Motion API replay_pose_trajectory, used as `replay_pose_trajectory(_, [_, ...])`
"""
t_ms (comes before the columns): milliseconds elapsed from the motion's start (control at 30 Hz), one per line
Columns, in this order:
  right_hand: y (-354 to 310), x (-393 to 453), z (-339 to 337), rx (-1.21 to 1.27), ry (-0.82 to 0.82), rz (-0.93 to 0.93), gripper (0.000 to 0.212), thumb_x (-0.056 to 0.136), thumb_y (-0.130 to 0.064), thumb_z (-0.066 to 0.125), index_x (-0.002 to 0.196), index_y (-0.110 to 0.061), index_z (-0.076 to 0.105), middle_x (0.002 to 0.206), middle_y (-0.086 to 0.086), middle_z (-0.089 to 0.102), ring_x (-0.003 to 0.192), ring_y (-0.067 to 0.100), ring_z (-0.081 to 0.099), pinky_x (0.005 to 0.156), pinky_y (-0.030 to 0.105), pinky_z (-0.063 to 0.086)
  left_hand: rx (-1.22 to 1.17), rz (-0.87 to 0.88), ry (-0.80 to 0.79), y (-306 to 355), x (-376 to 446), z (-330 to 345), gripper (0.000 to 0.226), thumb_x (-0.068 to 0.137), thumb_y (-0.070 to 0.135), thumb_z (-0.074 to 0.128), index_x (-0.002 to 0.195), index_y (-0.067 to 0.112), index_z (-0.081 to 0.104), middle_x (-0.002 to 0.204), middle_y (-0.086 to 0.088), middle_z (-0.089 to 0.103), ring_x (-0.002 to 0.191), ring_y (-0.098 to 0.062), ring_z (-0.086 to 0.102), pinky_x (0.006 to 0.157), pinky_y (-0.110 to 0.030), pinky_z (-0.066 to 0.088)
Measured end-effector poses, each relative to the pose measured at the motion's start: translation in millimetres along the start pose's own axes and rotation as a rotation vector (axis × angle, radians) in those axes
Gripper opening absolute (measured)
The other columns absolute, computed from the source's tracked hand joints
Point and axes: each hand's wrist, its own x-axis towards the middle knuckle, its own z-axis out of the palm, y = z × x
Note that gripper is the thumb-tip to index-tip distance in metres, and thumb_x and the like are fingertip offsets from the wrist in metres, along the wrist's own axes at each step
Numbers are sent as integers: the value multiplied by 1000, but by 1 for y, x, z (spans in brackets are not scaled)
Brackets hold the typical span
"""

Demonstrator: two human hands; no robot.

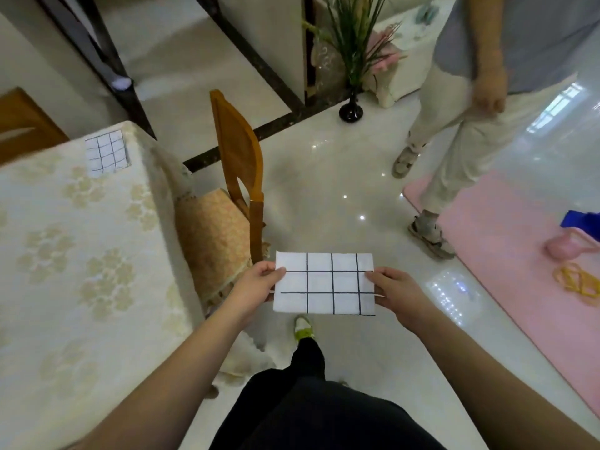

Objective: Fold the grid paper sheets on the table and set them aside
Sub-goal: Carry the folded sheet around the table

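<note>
Now, in the head view, the grid paper sheet (pixel 324 283) is held in the air over the floor, right of the table (pixel 65 254), and it looks already folded, because thin layers show at both side edges. To finish well, I think the edges should be lined up and the crease pressed flat before it is set aside. The left hand (pixel 256 284) pinches the left edge, closed on it; the right hand (pixel 394 289) pinches the right edge likewise. Another folded sheet (pixel 106 153) lies on the far table corner.
</note>
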Motion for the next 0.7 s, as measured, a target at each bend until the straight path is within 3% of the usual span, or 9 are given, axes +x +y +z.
replay_pose_trajectory(200, [-57, 53, 9, -59, 16, -22, 10, 93, -13, 61, 91, -5, 66, 73, 3, 67, 69, 15, 66, 62, 26, 54, -76, 34, 14, 41, 52, -7, 20, 96, 15, 58, 104, -3, 60, 94, -19, 64, 67, -17, 60, 49, -19, 49])
replay_pose_trajectory(367, [-114, 90, 18, -35, 52, -53, 10, 92, -10, 62, 83, -10, 65, 74, 2, 68, 64, 9, 65, 59, 24, 51, -117, 94, 8, 94, 92, -18, 17, 95, 14, 59, 103, -1, 61, 95, -16, 69, 85, -28, 67, 58, -21, 56])
replay_pose_trajectory(467, [-146, 108, 24, -18, 86, -94, 11, 92, -11, 62, 82, -11, 66, 72, 1, 68, 62, 8, 65, 53, 19, 50, -134, 165, -12, 127, 116, -25, 11, 95, 14, 60, 94, 3, 63, 88, -12, 70, 83, -28, 67, 66, -26, 55])
replay_pose_trajectory(567, [-170, 126, 25, -4, 58, -117, 15, 93, -11, 61, 79, -9, 62, 63, -3, 62, 58, 7, 60, 57, 19, 50, -129, 197, -25, 156, 139, -31, 17, 94, 18, 61, 98, 2, 65, 93, -13, 73, 84, -26, 71, 75, -33, 58])
replay_pose_trajectory(700, [-198, 153, 22, 21, 40, -127, 17, 94, -10, 59, 77, -9, 60, 59, -6, 60, 55, 6, 59, 59, 19, 51, -167, 220, -23, 188, 170, -29, 12, 93, 15, 62, 92, 4, 64, 87, -12, 70, 75, -20, 67, 61, -24, 55])
